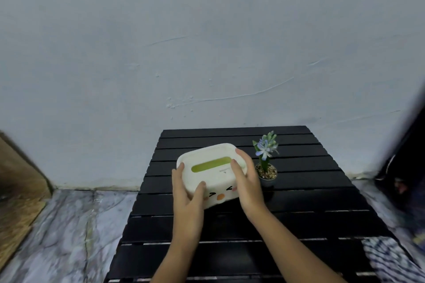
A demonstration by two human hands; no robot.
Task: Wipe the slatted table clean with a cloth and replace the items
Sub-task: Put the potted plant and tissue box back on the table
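Both hands held a white tissue box [212, 173] over the middle of the black slatted desk [299, 209]. The left hand [187, 193] gripped its near left corner, thumb on the lid; the right hand [247, 179] clasped its right side, fingers [241, 156] curled over the top edge. Each grip was clamped on the box. The box sat tilted; whether its base touched the slats could not be told. Its lid slot showed green inside, with no tissue protruding. A cartoon face marked the near wall. Just right of the box stood a small dark pot [268, 178] filled with pebbles, holding a plant with pale blue flowers [265, 146]. A striped cloth [388, 259] lay at the desk's near right corner.
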